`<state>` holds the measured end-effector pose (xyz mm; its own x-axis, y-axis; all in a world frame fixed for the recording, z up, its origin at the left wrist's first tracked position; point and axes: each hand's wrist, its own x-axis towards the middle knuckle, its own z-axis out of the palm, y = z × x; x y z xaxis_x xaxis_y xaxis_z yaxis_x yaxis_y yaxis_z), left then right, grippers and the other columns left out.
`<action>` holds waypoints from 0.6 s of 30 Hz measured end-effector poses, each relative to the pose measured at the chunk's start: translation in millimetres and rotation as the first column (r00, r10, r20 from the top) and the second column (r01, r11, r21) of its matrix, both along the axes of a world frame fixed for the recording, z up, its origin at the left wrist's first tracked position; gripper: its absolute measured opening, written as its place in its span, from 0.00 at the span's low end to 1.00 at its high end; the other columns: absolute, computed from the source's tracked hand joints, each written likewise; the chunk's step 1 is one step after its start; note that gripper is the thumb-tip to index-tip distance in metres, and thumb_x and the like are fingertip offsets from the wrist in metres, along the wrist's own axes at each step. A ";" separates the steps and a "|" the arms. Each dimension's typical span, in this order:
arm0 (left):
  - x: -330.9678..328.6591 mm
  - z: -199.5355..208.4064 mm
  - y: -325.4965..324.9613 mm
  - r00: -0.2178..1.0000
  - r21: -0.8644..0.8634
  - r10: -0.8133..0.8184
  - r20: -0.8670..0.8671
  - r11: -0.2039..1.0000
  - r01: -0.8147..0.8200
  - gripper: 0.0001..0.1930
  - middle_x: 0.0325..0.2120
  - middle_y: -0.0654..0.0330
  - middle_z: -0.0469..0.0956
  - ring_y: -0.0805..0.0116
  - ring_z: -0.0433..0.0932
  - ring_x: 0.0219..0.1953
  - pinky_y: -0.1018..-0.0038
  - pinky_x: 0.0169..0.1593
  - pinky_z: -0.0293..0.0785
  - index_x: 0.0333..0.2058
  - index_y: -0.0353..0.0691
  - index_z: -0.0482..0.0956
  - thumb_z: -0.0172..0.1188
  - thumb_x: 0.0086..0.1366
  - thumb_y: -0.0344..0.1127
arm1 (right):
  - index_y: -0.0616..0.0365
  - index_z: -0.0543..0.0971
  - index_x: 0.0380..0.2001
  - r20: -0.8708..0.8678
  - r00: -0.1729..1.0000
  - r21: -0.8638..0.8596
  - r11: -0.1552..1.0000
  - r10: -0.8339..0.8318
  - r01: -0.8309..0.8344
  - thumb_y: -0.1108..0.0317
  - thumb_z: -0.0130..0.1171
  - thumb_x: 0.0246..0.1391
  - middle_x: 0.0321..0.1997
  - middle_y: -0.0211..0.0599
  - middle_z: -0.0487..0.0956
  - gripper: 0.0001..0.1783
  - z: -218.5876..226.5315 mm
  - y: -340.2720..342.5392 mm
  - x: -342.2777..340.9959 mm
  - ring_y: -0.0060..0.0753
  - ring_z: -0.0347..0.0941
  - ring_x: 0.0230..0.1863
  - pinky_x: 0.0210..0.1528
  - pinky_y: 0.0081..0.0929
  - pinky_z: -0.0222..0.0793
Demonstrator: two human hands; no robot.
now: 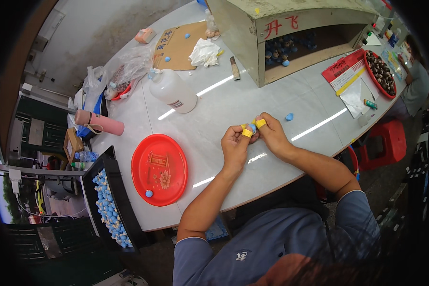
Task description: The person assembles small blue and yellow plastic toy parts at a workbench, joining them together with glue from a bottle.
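Note:
Over the middle of the table, my left hand (234, 143) and my right hand (272, 136) meet, fingers closed in a pinch. Between their fingertips is a small blue round piece (253, 128), partly covered by the fingers. Yellow tape wraps both thumbs and at least one other finger. A similar loose blue piece (289, 117) lies just beyond my right hand. To the left sits a shallow red plastic tray (174, 157) with one blue piece (149, 193) near its front edge.
A black bin (134, 220) of blue pieces stands far left. Behind it are a pink flask (110, 125) and a white plastic bottle (181, 100). A metal cabinet (260, 57) stands at the back. At right, a red bowl (368, 61) holds dark pieces; another person (417, 86) sits beyond.

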<state>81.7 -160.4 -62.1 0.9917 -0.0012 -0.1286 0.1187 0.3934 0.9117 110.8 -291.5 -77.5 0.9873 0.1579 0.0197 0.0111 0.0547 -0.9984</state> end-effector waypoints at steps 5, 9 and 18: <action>8.4 -11.3 2.0 0.981 0.085 0.150 0.125 0.983 -0.161 0.08 0.40 0.55 0.76 0.71 0.78 0.38 0.76 0.43 0.78 0.38 0.32 0.71 0.57 0.66 0.31 | 0.61 0.70 0.41 -0.139 0.982 0.208 0.973 0.131 -0.101 0.69 0.49 0.62 0.29 0.28 0.72 0.07 20.8 -1.4 -8.4 0.14 0.61 0.22 0.23 0.15 0.59; 7.4 -5.4 8.7 0.995 0.014 0.097 0.022 0.995 -0.097 0.09 0.40 0.55 0.77 0.72 0.78 0.39 0.76 0.43 0.78 0.40 0.32 0.71 0.57 0.66 0.31 | 0.61 0.70 0.41 -0.167 0.970 0.290 0.949 0.175 -0.122 0.70 0.49 0.62 0.28 0.28 0.72 0.07 25.6 -8.0 -1.5 0.14 0.63 0.22 0.22 0.14 0.60; 10.4 8.0 27.3 0.979 0.160 -0.191 -0.069 0.967 0.200 0.11 0.40 0.54 0.79 0.67 0.81 0.39 0.76 0.43 0.78 0.41 0.31 0.72 0.57 0.65 0.32 | 0.61 0.71 0.41 -0.139 0.931 0.118 0.939 0.336 -0.322 0.70 0.51 0.61 0.31 0.29 0.74 0.08 26.6 -24.4 10.3 0.15 0.69 0.25 0.27 0.14 0.66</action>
